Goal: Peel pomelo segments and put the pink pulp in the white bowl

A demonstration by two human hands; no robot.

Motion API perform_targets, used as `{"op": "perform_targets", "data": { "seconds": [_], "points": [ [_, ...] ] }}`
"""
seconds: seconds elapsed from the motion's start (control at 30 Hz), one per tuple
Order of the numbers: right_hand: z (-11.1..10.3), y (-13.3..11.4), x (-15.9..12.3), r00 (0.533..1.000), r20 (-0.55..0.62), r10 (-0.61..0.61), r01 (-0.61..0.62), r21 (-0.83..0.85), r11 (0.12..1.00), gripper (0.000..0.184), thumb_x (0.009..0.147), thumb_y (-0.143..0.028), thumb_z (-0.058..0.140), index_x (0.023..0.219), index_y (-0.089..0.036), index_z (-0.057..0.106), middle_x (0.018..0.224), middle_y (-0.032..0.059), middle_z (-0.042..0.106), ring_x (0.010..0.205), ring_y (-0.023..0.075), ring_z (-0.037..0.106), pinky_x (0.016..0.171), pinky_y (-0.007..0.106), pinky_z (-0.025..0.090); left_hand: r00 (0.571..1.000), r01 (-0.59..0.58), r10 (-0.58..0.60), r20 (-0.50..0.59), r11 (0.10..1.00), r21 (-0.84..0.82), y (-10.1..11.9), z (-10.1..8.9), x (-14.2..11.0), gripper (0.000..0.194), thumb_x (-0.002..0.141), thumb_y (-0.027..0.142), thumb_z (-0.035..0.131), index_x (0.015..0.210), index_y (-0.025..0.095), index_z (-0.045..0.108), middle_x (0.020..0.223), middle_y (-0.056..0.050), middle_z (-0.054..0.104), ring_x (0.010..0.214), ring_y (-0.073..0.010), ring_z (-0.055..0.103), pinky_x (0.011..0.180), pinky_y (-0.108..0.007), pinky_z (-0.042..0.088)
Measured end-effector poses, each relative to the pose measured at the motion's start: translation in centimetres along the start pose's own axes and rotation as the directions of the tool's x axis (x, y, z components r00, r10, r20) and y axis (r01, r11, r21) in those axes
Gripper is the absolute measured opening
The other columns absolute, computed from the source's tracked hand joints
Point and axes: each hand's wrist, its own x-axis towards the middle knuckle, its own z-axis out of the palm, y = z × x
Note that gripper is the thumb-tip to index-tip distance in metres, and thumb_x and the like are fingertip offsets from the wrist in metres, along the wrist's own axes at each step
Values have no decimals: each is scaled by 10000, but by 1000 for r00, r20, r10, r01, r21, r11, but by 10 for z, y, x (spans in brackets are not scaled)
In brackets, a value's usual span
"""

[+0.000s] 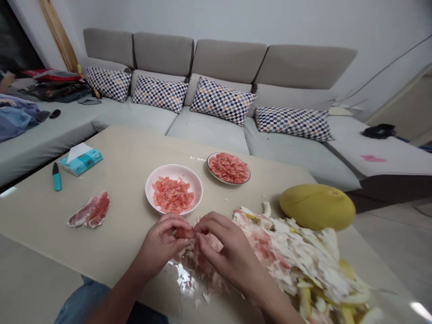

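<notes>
The grip is above the near edge of a pale, glossy table (128, 180), which spreads out to its left and beyond it. Further beyond is a grey sofa (141, 119) with four checked cushions (222, 100), set against a plain, pale wall (236, 20).

Both hands are nearly closed, fingertips drawn together: the left hand (162, 240) pinches one end of a small, moist, pink-red piece (184, 233), and the right hand (229, 254) pinches its other end. The piece is between them, just on the near side of a round white bowl (195, 184) of loose, ragged pulp (173, 193). Past the bowl and a little right of the grip, a shallow dark-rimmed plate (216, 176) carries a mound of similar pulp.

Right of the grip spreads a heap of peel (303, 252), papery white flakes mixed with thick yellow strips; behind it is a smooth, rounded yellow pomelo (317, 207). Left of the grip is a wedge (91, 210), red with whitish skin; farther left are a soft blue tissue pack (83, 160) and a black-bladed, teal-handled knife (56, 177).
</notes>
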Motion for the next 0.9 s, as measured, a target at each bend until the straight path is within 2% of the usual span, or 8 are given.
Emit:
{"op": "perform_targets", "data": {
  "seconds": [0.07,0.13,0.27,0.4,0.5,0.6,0.77,0.9],
  "points": [
    [-4,-2,1,999,14,38,-39,32,999,188,909,-146,534,1036,-227,646,974,68,681,892,204,647,780,329,523,1000,3,-4,-24,1000,-27,0,-1,0,175,697,152,796,854,224,769,993,-67,613,1004,-217,631,899,-314,523],
    [-6,-4,1,997,58,54,-57,45,997,223,903,-197,601,1119,-247,631,1065,71,683,968,213,651,826,332,530,997,63,-65,-31,996,-62,0,-1,-1,198,693,167,809,876,220,756,991,-63,644,982,-213,650,891,-315,527],
    [-2,-2,0,993,98,68,-75,68,995,106,902,-262,650,1001,-240,682,945,41,723,854,187,685,745,279,541,983,179,-181,-11,977,-119,2,-1,-3,256,699,203,819,936,220,723,982,-67,703,935,-207,681,842,-306,542],
    [2,2,-3,995,80,56,-60,57,997,115,933,-232,606,1002,-228,697,918,47,731,819,179,686,724,272,527,997,66,-68,-30,996,-66,2,-3,-2,217,678,215,833,874,213,740,1048,-59,660,1013,-211,650,875,-291,531],
    [3,4,-5,994,101,52,-56,38,998,125,939,-206,595,995,-213,707,920,60,724,823,181,681,730,276,516,1000,8,-8,-24,1000,-17,2,-5,0,175,684,215,826,843,207,753,997,-51,642,971,-197,647,830,-275,544],
    [3,4,-5,992,118,50,-55,42,998,132,942,-192,590,991,-210,711,925,58,720,827,175,677,737,272,508,999,21,-20,-32,1000,23,2,-6,0,135,710,221,806,833,204,753,924,-41,651,889,-175,653,799,-271,550],
    [3,3,-5,992,117,45,-51,53,997,141,942,-180,584,1002,-214,707,933,54,717,837,174,668,744,272,499,999,31,-29,-25,996,85,4,-5,-3,124,754,251,770,855,194,725,930,-46,642,916,-188,639,781,-266,546],
    [3,2,-5,991,123,47,-55,66,996,160,935,-156,572,1003,-210,706,942,55,711,843,174,662,749,274,492,999,54,-54,-7,991,120,4,-2,-6,138,822,300,698,912,198,674,972,-52,610,907,-193,626,646,-222,537]
  ]
}}
